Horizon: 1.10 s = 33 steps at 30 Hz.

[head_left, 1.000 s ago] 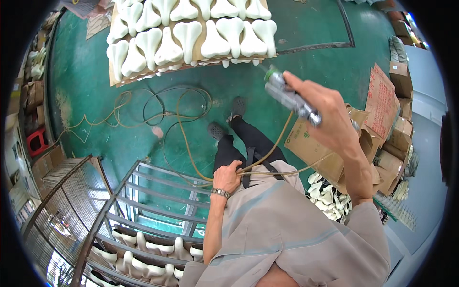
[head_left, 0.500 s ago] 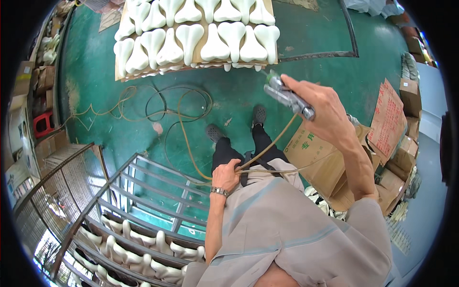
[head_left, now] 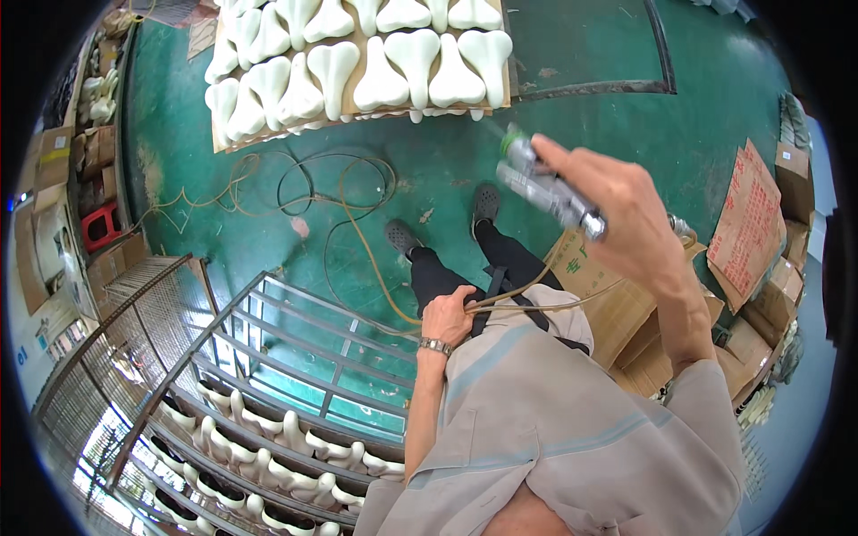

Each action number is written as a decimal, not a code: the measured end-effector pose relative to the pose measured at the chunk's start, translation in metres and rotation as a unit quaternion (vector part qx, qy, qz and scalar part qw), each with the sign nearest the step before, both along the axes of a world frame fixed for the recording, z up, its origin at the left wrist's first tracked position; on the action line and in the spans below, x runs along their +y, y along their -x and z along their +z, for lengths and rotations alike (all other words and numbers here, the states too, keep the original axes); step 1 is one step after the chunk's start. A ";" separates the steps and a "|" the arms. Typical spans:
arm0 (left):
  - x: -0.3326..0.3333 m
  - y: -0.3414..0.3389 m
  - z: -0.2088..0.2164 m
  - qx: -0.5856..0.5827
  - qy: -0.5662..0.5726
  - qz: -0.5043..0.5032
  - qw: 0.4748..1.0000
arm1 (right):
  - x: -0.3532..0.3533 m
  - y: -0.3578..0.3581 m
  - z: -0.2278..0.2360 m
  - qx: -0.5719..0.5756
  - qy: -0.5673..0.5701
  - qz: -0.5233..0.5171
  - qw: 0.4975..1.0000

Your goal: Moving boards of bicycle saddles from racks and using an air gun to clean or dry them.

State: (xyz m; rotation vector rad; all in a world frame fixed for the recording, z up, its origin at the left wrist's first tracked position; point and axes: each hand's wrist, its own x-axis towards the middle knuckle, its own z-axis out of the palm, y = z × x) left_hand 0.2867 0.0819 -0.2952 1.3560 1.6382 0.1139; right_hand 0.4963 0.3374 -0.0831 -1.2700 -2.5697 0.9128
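In my right hand (head_left: 623, 198) is a silver spray gun (head_left: 550, 192) with a green ring near its nozzle, slightly blurred. Its nozzle points up and left, at the near edge of a brown board (head_left: 219, 136). Rows of pale, bicycle-saddle-shaped pieces (head_left: 382, 82) cover that board; the gun is apart from them. My left hand (head_left: 447, 319), with a metal-band watch at the wrist, is closed around thin yellowish hoses (head_left: 514, 293) at my waist.
Coiled hoses (head_left: 344, 201) lie across the green floor. At lower left stands a metal rack (head_left: 332, 380) with more pale saddle-shaped pieces (head_left: 259, 447) on its bars. Cardboard boxes (head_left: 617, 326) sit at my right, and a red stool (head_left: 100, 225) is far left.
My view has shifted, so the board sits a little further left and up. The spray gun has moved slightly down and right in the picture. My left hand still grips the hoses.
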 end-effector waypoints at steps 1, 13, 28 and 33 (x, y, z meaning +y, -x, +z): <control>0.002 -0.007 -0.001 0.006 -0.006 -0.009 1.000 | 0.008 -0.008 -0.001 -0.011 -0.011 -0.029 0.999; 0.022 -0.063 -0.003 0.011 -0.015 -0.038 0.999 | 0.020 -0.063 -0.020 -0.004 -0.044 -0.019 0.999; 0.028 -0.100 -0.011 0.014 -0.013 -0.056 0.998 | 0.002 -0.119 -0.002 0.021 -0.018 -0.021 0.999; 0.028 -0.113 -0.013 0.024 -0.011 -0.083 0.996 | 0.007 -0.141 -0.003 0.028 0.003 -0.085 0.996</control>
